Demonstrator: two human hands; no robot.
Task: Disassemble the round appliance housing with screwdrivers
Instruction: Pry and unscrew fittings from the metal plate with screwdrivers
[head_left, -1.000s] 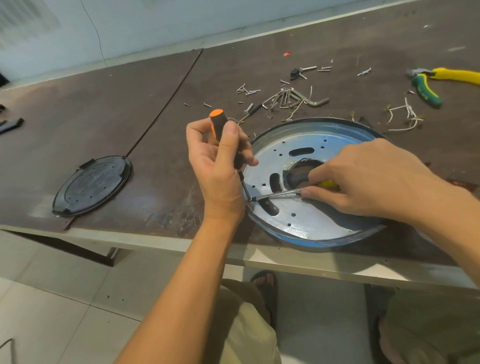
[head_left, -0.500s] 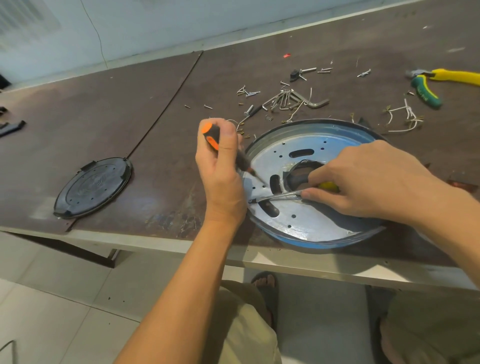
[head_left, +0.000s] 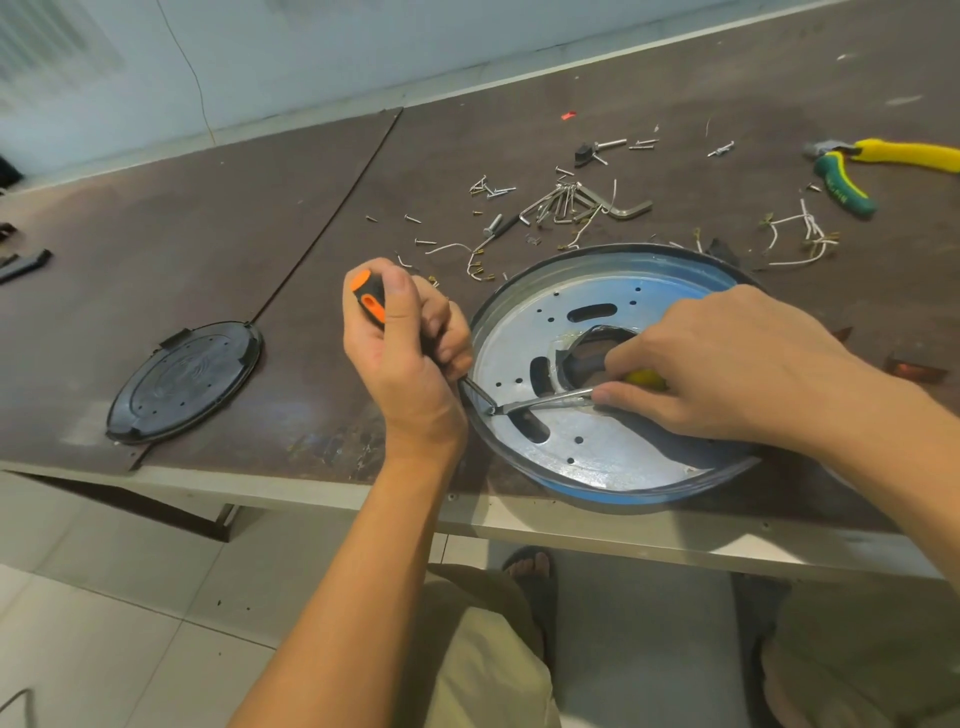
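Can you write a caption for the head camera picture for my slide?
Left hand grips an orange-handled screwdriver, right hand a yellow-handled screwdriver, tips meeting on the round metal housing.

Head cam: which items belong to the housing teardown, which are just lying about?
In use: round housing; orange-handled screwdriver, gripped by left hand; yellow-handled screwdriver, gripped by right hand.
Lying about: black round cover, pliers, hex keys, loose screws, wire offcuts.

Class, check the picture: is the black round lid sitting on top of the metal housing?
No, the black round lid lies flat on the table, well apart from the metal housing, to its left.
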